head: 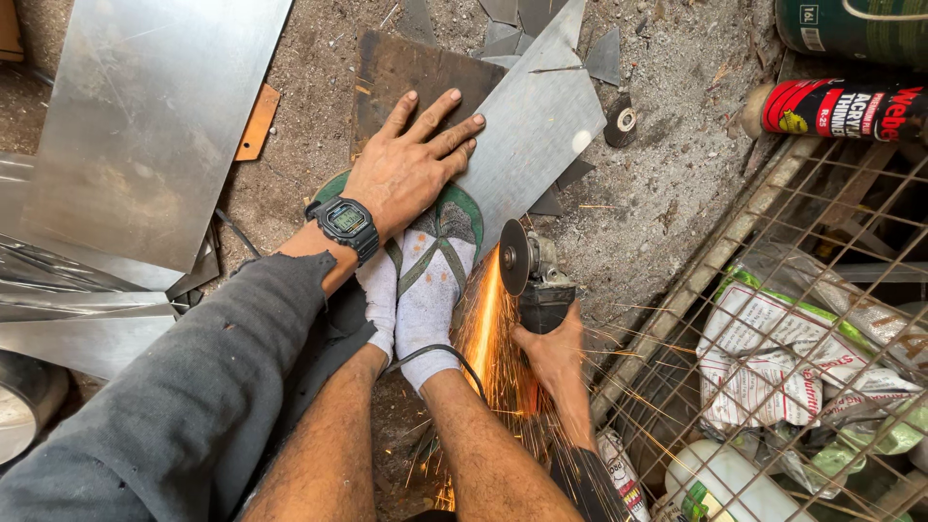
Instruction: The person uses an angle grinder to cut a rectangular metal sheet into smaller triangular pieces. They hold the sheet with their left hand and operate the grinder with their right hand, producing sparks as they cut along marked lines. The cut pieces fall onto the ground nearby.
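**Cutting close to our own foot**

Pressing our left hand (411, 164), fingers spread flat, on the metal sheet (536, 126), we pin it to the ground, with our socked, sandalled foot (430, 280) on its near edge. Our right hand (551, 353) has its fingers clamped round the angle grinder (532, 271), whose disc throws sparks (488, 329) beside that foot. If the disc catches and jumps, we judge it could reach sock or wrist.

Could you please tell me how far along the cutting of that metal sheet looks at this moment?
Done: offcuts lie on the ground beyond the sheet. In hand: the left hand presses the metal sheet flat, a sandalled foot pins it, and the right hand holds the angle grinder, sparks flying at the sheet's near edge. Left: most of the sheet remains whole; the cut line itself is hidden.
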